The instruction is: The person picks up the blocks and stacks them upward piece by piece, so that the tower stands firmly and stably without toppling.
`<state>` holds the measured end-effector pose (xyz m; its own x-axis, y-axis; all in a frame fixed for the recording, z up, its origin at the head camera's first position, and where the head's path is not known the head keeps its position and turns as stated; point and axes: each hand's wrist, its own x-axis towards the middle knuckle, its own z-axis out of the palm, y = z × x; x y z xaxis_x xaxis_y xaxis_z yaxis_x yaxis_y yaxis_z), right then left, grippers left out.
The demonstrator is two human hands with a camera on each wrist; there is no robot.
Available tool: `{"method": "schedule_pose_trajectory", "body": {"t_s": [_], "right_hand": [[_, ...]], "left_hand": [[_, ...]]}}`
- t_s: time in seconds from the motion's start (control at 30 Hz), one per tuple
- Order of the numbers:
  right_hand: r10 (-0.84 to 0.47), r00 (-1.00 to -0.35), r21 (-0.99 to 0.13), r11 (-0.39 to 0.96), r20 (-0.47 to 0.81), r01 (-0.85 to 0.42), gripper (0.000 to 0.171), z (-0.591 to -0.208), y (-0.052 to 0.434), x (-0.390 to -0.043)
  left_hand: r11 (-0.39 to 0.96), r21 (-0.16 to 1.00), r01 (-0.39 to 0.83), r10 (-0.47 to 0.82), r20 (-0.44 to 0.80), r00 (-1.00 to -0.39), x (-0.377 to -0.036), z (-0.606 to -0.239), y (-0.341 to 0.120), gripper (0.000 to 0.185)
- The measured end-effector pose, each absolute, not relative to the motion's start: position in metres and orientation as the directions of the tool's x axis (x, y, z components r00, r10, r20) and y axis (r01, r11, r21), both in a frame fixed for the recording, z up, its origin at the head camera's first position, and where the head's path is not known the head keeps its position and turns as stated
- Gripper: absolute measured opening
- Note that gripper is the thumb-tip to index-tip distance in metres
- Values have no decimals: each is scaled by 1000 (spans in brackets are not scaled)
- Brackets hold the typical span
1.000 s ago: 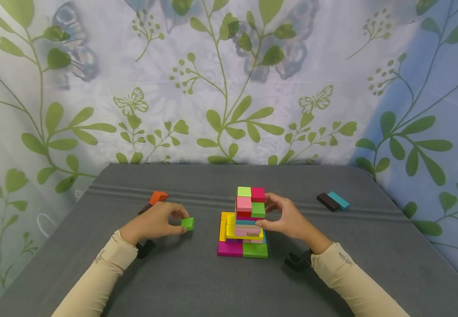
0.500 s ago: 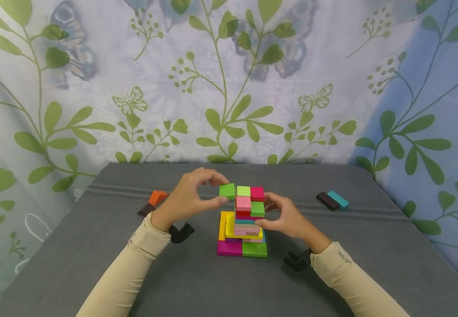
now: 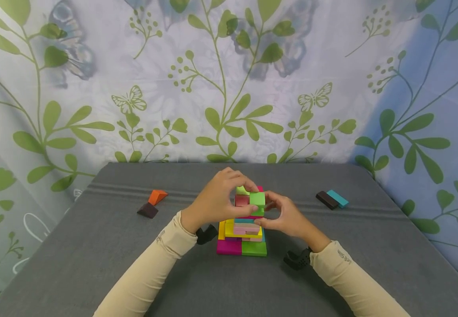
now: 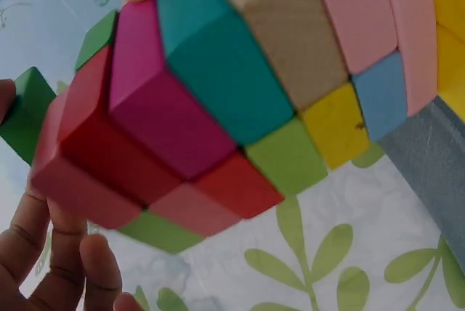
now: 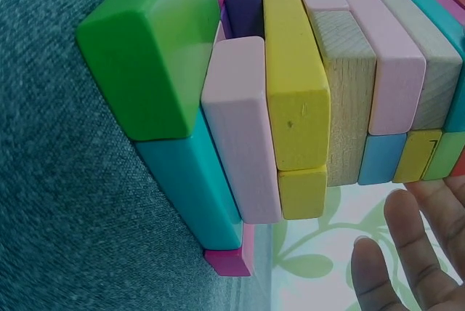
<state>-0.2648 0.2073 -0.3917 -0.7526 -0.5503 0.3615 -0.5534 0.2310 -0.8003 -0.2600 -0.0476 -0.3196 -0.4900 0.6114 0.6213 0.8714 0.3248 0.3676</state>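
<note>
**Both hands at the top of the block tower**

We see the left hand [image 3: 218, 200] raised over the tower [image 3: 243, 229], wrist bent down, its thumb and fingertips pinching a green block [image 3: 257, 199] at the tower's top. The right hand [image 3: 288, 218] sits against the tower's right side, fingers curved towards the upper layers; we cannot tell whether they actually press the blocks or only hover beside them. Both forearms wear beige sleeves and angle in from the bottom edge.

The left hand covers most of the top layer, so how the green block sits there is unclear to us. In the wrist views the tower fills the picture, tilted and cut off at the edges.

The tower stands mid-table [image 3: 94, 264], a stack of flat blocks in magenta, green, yellow, pink, teal and plain wood, wider at the base. Loose blocks lie well apart: an orange block [image 3: 158, 196] and dark one at left, a brown and teal pair [image 3: 333, 199] at right
</note>
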Motion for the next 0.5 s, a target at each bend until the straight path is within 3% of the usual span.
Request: {"method": "schedule_pose_trajectory", "body": {"t_s": [0.5], "right_hand": [[-553, -747, -791, 235, 369, -564, 48, -392, 207, -267]], "left_hand": [[431, 269, 862, 638, 585, -501, -261, -327, -45, 29]]}}
